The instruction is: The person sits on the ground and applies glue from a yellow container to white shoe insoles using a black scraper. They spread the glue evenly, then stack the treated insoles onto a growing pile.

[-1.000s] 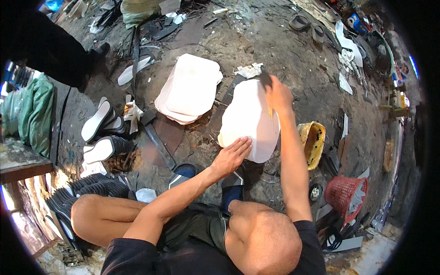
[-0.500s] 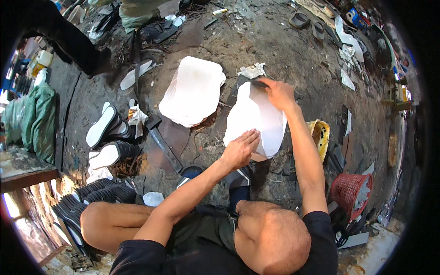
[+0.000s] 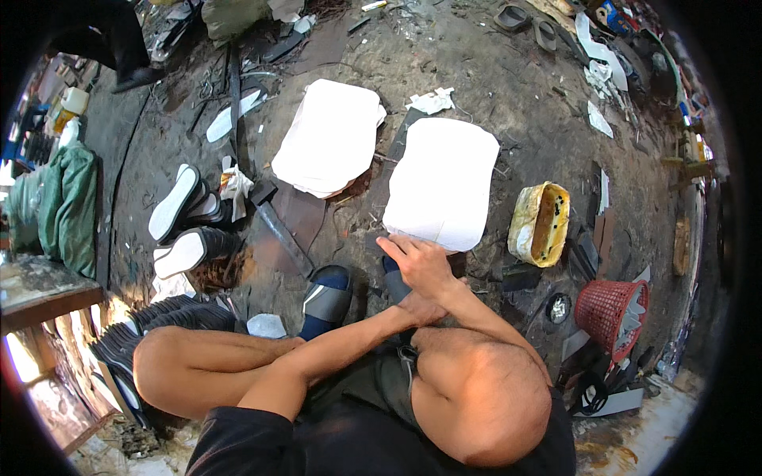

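Note:
A white rounded sheet [image 3: 442, 182] lies flat on the dirt floor in front of me, seemingly on a pile. My right hand [image 3: 425, 268] is at its near edge, index finger stretched out to the left and nothing visible in the hand. Close below, my left hand [image 3: 422, 308] lies by the right wrist, where the arms cross; its fingers are mostly hidden. A second stack of white sheets [image 3: 327, 139] stands to the left, its edges slightly uneven. Near my foot, a hammer [image 3: 284, 238] rests on the floor.
A yellow-stained container [image 3: 524, 224] and a red basket [image 3: 601, 312] of scraps stand at right. Sandal soles [image 3: 176, 205] and dark stacked footwear pieces [image 3: 171, 329] lie at left, beyond my knee. A person's dark-clothed leg [image 3: 119, 40] is at far left.
The white sheet that was partly lifted and curled now lies flat. My right hand has come back from its far edge to the near edge; my left hand has drawn back toward me.

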`<control>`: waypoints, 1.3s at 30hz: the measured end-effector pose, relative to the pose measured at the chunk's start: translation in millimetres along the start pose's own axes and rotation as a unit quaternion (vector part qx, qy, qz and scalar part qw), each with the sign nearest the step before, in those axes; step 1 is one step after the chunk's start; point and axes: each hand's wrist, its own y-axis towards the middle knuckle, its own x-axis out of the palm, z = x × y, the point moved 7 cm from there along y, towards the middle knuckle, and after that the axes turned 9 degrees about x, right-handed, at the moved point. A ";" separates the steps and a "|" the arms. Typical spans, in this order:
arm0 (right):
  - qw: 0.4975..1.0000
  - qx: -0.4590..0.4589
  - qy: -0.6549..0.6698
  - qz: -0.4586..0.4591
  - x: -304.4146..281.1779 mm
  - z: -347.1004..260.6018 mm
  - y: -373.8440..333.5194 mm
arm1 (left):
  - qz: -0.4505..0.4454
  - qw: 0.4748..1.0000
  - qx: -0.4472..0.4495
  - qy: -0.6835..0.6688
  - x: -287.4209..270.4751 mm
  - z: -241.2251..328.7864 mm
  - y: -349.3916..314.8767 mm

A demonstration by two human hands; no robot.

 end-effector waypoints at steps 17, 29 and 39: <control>0.981 0.167 0.013 -0.098 -86.0 227.4 170.6 | 0.012 0.894 0.024 0.448 -92.9 12.1 41.6; 0.957 0.289 -0.013 -0.006 -125.5 262.7 21.7 | -0.017 0.878 0.037 0.476 -89.1 8.8 52.6; 0.963 0.224 -0.006 0.148 -126.5 192.7 42.2 | 0.020 0.914 -0.015 0.406 -130.0 4.3 72.1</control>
